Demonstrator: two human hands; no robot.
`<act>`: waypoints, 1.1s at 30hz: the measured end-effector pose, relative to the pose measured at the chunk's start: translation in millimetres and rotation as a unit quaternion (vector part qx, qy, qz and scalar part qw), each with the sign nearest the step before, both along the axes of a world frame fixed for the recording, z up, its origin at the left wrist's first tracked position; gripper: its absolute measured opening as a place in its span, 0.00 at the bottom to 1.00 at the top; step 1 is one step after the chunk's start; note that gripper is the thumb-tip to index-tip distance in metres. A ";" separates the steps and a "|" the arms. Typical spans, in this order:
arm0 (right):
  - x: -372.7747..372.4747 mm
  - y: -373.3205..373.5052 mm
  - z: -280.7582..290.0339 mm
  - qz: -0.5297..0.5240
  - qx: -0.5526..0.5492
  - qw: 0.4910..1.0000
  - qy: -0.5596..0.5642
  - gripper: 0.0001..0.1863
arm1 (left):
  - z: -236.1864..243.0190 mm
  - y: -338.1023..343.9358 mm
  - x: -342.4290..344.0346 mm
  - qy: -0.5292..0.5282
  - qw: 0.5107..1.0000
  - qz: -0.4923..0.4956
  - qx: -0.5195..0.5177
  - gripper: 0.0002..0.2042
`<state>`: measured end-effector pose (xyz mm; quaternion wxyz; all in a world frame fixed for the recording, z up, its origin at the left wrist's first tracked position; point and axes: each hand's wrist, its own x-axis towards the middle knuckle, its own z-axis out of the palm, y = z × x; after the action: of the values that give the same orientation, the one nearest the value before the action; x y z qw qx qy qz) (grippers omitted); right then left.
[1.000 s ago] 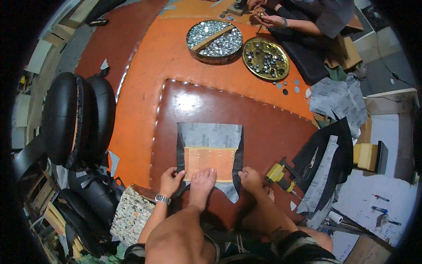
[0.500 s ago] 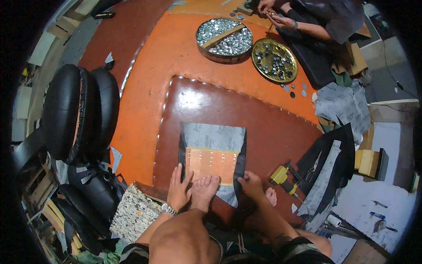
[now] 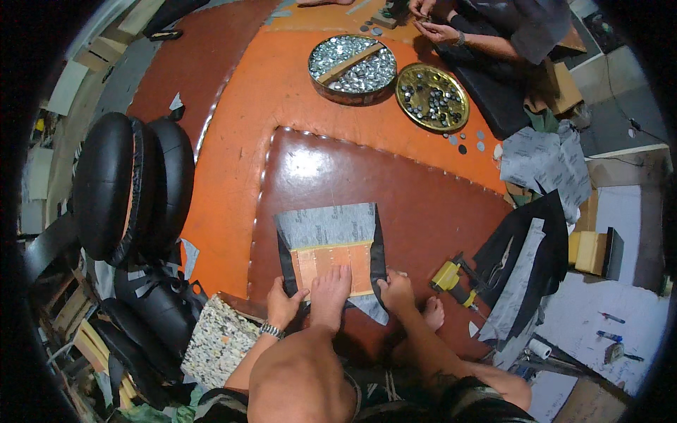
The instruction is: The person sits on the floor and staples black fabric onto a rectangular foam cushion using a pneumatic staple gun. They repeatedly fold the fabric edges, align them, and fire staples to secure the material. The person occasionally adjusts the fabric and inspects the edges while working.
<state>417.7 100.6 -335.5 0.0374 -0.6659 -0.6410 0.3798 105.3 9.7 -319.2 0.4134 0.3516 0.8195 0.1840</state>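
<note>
A flat tan-orange board [image 3: 317, 262] lies on the brown floor covering in front of me. Under and around it is a piece of black upholstery material with a grey backing [image 3: 326, 224], whose side flaps fold up along the board. My bare foot [image 3: 331, 290] presses on the board's near part. At the near left corner my left hand [image 3: 283, 303] grips the black flap, thumb over the board's edge. My right hand [image 3: 397, 290] pinches the flap at the near right corner, fingertips partly hidden.
Right of me lies a yellow-and-black staple gun [image 3: 451, 282] beside black and grey offcuts [image 3: 515, 282]. Ahead are a round tin of metal buttons [image 3: 352, 67] and a gold tray [image 3: 431, 99]. Black padded cushions [image 3: 106, 187] and a speckled foam block [image 3: 218, 342] are at left; a co-worker's hands [image 3: 437, 28] are far right.
My left hand has gone from spread fingers to a grip on the left flap. The foot has slid farther onto the board, and the piece has turned slightly.
</note>
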 end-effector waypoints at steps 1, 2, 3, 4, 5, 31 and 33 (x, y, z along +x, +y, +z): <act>-2.4 -0.6 1.8 0.002 0.019 1.000 0.002 0.20 | 0.0 0.7 -0.7 0.003 1.000 0.007 -0.003 0.32; -4.9 -0.9 3.9 0.000 0.020 1.000 -0.007 0.21 | 0.2 2.2 0.3 -0.005 1.000 0.010 -0.026 0.33; -6.9 -1.4 6.8 -0.007 0.007 1.000 -0.026 0.22 | 1.2 4.8 1.9 -0.017 0.999 0.018 -0.035 0.34; -8.3 -1.6 10.3 -0.010 0.029 0.999 -0.015 0.22 | 2.9 8.6 4.2 0.012 0.999 0.003 -0.046 0.33; -9.8 -1.4 14.3 -0.018 0.038 0.999 -0.013 0.23 | 6.1 13.2 6.7 0.038 0.998 -0.006 -0.040 0.32; -71.2 45.5 -0.6 -0.268 0.109 0.956 0.056 0.18 | -20.0 244.9 83.2 0.049 0.935 -0.346 0.057 0.22; -72.1 43.8 3.1 -0.244 0.099 0.964 0.043 0.19 | -24.8 248.5 86.3 0.039 0.937 -0.347 0.031 0.23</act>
<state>345.6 144.4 -332.4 0.2223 -0.7778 -0.4917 0.3222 191.6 258.2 -343.9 0.4086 0.6333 0.6560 0.0403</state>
